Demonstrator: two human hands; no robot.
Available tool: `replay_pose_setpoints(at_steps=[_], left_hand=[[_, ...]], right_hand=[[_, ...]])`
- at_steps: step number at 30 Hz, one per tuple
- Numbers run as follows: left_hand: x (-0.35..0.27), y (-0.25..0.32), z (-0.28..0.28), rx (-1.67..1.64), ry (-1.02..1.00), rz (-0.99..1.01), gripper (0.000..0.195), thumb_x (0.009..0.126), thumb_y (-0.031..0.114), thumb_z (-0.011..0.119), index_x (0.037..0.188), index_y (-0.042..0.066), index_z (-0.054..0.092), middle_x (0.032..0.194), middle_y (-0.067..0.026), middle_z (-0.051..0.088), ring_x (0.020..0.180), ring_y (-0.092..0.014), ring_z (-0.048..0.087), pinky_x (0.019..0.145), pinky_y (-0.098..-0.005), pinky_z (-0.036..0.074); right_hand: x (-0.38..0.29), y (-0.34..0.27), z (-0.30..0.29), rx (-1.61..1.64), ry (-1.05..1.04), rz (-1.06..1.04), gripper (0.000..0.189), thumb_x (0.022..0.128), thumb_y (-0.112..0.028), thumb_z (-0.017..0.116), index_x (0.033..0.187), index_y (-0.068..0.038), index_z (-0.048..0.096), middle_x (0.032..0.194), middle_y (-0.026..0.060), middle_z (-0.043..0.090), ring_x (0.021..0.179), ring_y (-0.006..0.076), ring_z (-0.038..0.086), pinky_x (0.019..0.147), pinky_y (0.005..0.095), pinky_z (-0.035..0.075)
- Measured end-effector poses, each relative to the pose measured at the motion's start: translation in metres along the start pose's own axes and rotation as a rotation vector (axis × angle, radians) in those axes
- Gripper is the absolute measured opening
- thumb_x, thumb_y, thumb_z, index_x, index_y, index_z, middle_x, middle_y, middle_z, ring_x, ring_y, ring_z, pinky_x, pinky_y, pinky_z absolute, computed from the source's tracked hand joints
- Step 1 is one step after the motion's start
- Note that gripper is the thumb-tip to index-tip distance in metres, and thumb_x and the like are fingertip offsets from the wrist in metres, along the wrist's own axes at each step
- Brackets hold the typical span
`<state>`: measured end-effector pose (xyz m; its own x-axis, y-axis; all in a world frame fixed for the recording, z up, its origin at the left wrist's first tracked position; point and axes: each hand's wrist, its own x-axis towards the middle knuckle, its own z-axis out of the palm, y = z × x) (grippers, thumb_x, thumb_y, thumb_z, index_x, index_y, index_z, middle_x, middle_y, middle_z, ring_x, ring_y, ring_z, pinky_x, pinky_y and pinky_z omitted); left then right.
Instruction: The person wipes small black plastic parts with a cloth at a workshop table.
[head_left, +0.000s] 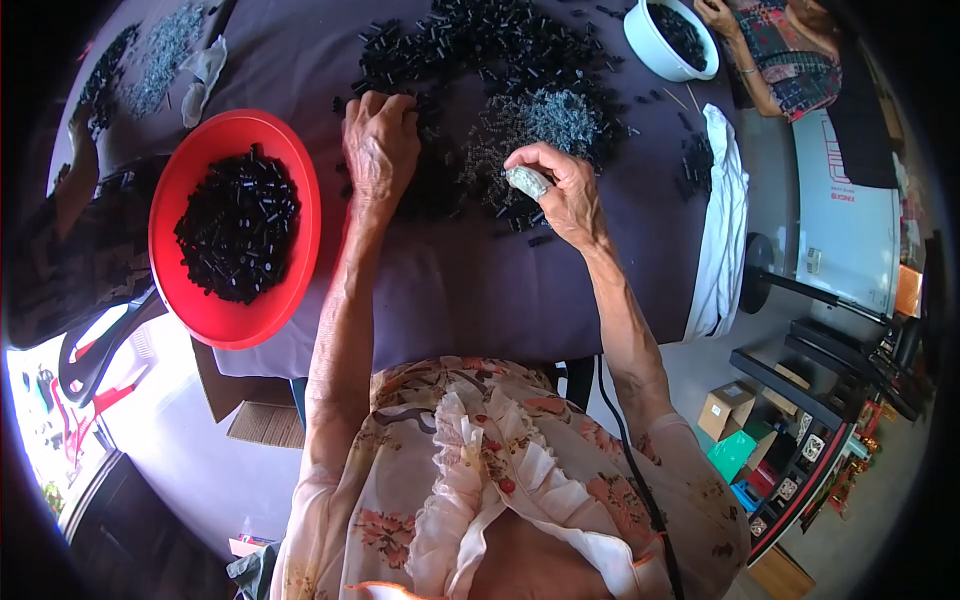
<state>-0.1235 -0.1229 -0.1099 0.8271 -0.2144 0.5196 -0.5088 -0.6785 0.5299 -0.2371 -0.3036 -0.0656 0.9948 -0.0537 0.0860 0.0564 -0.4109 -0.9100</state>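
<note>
My left hand (381, 142) is at the near left edge of a heap of small black cylindrical pieces (480, 37). Its fingers curl down and away from view, so I cannot see whether they hold a piece. To the right, my right hand (571, 195) is over scattered small metal springs (491, 142), thumb and forefinger brought close together. A pale wrap (529, 182) covers its thumb. Something tiny and dark shows by the fingertips, too small to identify. Just beyond this hand lies a pile of small grey-blue parts (562, 120).
Left of my forearm, a red plastic basin (225, 330) holds many black pieces. A white bowl (660, 56) of black pieces stands far right, near a person (787, 52). White cloth (720, 225) hangs over the table's right edge. Another person's arm (79, 169) reaches in from the left.
</note>
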Motion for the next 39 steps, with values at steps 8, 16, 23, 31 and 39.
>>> replay_pose_setpoints(at_steps=[8,16,23,31,39], left_hand=[[0.000,0.012,0.013,0.122,-0.130,0.013,0.017,0.068,0.020,0.065,0.082,0.009,0.063,0.087,-0.0072,0.051,0.087,-0.027,0.048,0.071,-0.0417,0.039],[0.005,0.019,0.005,-0.221,-0.138,-0.070,0.013,0.068,0.011,0.065,0.080,0.007,0.064,0.080,-0.0101,0.058,0.078,-0.027,0.055,0.066,-0.0344,0.044],[-0.002,0.039,-0.017,-1.084,-0.298,-0.579,0.011,0.077,0.003,0.062,0.088,0.002,0.058,0.077,0.0023,0.057,0.071,-0.003,0.051,0.065,-0.0172,0.040],[-0.005,0.041,-0.021,-1.254,-0.254,-0.580,0.013,0.077,-0.001,0.061,0.090,0.002,0.058,0.080,0.0022,0.058,0.073,-0.004,0.052,0.068,-0.0181,0.042],[-0.009,0.047,-0.033,-1.301,-0.273,-0.575,0.014,0.079,0.000,0.061,0.093,0.000,0.061,0.083,0.0008,0.060,0.078,-0.005,0.054,0.073,-0.0196,0.043]], right_hand=[[0.000,-0.002,0.000,-0.029,0.002,-0.029,0.016,0.076,0.004,0.054,0.088,-0.003,0.061,0.079,0.0012,0.063,0.072,0.0085,0.058,0.067,0.0210,0.045],[0.007,-0.003,-0.001,-0.006,0.028,0.005,0.018,0.076,0.008,0.049,0.087,-0.002,0.060,0.078,0.0031,0.062,0.073,0.0091,0.059,0.068,0.0210,0.045],[0.032,-0.020,-0.001,-0.042,0.096,-0.167,0.017,0.078,0.006,0.051,0.089,-0.002,0.060,0.080,0.0037,0.063,0.076,0.0096,0.060,0.069,0.0214,0.046],[0.055,-0.025,0.011,-0.148,0.134,-0.273,0.021,0.071,0.009,0.051,0.088,-0.002,0.058,0.078,0.0115,0.063,0.072,0.0216,0.062,0.063,0.0282,0.048],[0.052,-0.032,0.015,-0.199,0.086,-0.332,0.023,0.071,0.009,0.052,0.089,-0.003,0.059,0.079,0.0066,0.062,0.071,0.0172,0.061,0.063,0.0257,0.047]])
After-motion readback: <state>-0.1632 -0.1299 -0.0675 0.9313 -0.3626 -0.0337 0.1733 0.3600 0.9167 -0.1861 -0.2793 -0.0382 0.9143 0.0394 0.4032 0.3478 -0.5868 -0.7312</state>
